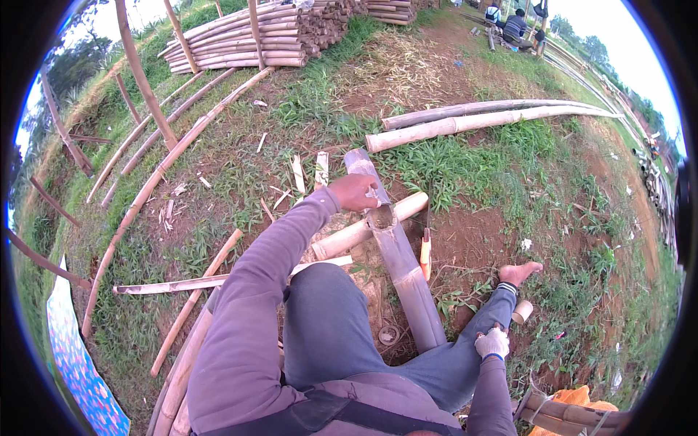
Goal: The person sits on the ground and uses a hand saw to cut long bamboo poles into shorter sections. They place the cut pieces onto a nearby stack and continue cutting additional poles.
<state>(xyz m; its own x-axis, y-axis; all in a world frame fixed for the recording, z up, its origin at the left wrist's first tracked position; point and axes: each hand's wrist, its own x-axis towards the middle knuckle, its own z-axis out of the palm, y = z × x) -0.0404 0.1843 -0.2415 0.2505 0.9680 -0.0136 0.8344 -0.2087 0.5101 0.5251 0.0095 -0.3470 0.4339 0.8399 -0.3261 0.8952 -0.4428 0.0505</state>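
Bamboo crosses a paler pole, tool alongside.

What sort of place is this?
Probably an outdoor bamboo-working yard: a big pile of bamboo poles sits at the back, more long poles lie on the grass, and the person's left hand is at a thick bamboo pole.

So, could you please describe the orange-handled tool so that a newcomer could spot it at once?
Find the thick grey bamboo near the middle of the picture, lying across a shorter, pale bamboo piece. Just right of the grey one, by the pale piece's right end, is the orange-handled tool. Its bright handle stands out from the bamboo.
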